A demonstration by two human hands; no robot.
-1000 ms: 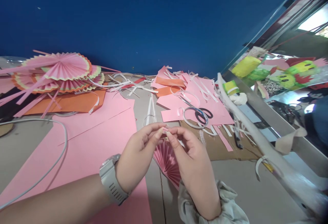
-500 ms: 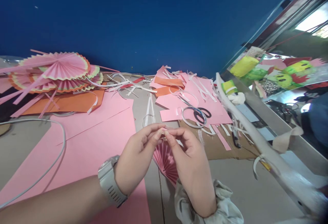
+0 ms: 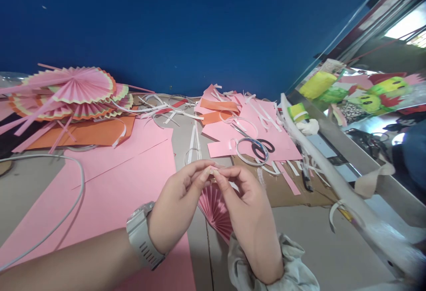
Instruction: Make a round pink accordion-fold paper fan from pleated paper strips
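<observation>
My left hand (image 3: 181,204) and my right hand (image 3: 248,211) meet at the fingertips, both closed in a pinch on the edge of a pleated pink paper fan (image 3: 214,209). The fan's folds spread out below and between my hands, and its far edge is partly hidden by my fingers. A small bit of pale pink paper shows between the thumbs. To the left of the fan lies a large pink paper sheet (image 3: 133,193). Just beyond my right hand are a roll of tape (image 3: 238,158) and black-handled scissors (image 3: 268,146).
Finished pleated rosettes (image 3: 76,87) are stacked at the back left on orange paper (image 3: 96,133). Pink sheets with paper strips (image 3: 262,118) lie at the back. A cutter (image 3: 306,180) rests on cardboard (image 3: 282,189). A wrapped white bar (image 3: 333,175) runs down the right.
Almost nothing differs. Both hands keep the same pinch at the fan's edge, with only a very slight shift of the right wrist and of the view.
</observation>
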